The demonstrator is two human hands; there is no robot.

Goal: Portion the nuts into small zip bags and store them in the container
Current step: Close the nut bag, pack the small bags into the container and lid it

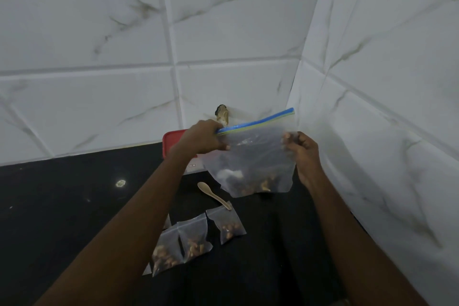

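Up at centre right, both hands hold the big bag (250,156) above the black counter (62,206). The left hand (201,139) pinches the left end of its blue zip strip (258,122); the right hand (301,151) grips the right edge. Nuts (258,185) sit in its bottom. At lower centre, three filled small bags (195,238) lie side by side, with a spoon (213,195) whose handle tip rests on the rightmost. A red-lidded container (171,141) stands behind the left hand.

Your bare forearms stretch forward, hands raised: your left hand (201,138) pinches the top corner of the large zip bag (253,156), while your right hand (301,151) grips its opposite edge.
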